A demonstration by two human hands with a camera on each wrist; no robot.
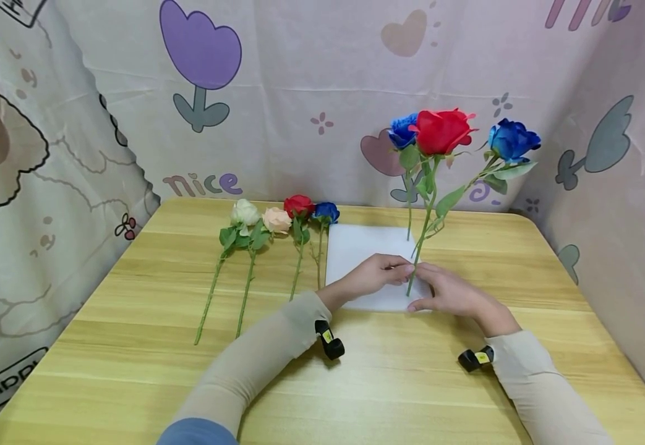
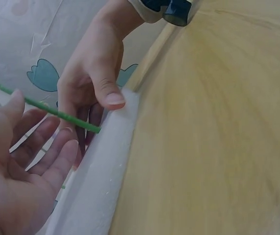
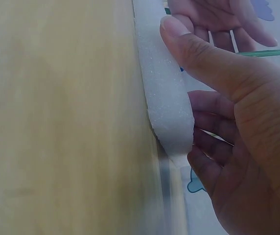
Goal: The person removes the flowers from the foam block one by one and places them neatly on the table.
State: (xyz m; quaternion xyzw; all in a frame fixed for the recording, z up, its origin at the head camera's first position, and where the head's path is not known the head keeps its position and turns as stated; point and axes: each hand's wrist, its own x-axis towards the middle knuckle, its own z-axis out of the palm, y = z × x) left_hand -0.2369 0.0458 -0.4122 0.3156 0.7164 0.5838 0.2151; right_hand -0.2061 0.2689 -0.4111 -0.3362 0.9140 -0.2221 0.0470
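Note:
A red rose [image 1: 443,132] stands tall, and its green stem [image 2: 57,112] slants slightly above a white foam board [image 1: 358,247]. My left hand [image 1: 375,275] pinches this stem between thumb and fingers, its other fingers loosely spread. The stem's lower end is at the board's front part; whether it enters the foam I cannot tell. My right hand [image 1: 452,290] grips the board's front right corner [image 3: 172,107], thumb on the front edge and fingers on the far side. Behind, two blue roses, one at left [image 1: 402,131] and one leaning right [image 1: 514,141], rise from the board.
Left of the board, a white rose [image 1: 245,212], a peach rose [image 1: 276,220], a red rose [image 1: 299,206] and a blue rose [image 1: 326,212] lie in a row on the wooden table [image 1: 133,321]. A patterned curtain [image 1: 300,74] hangs behind the table.

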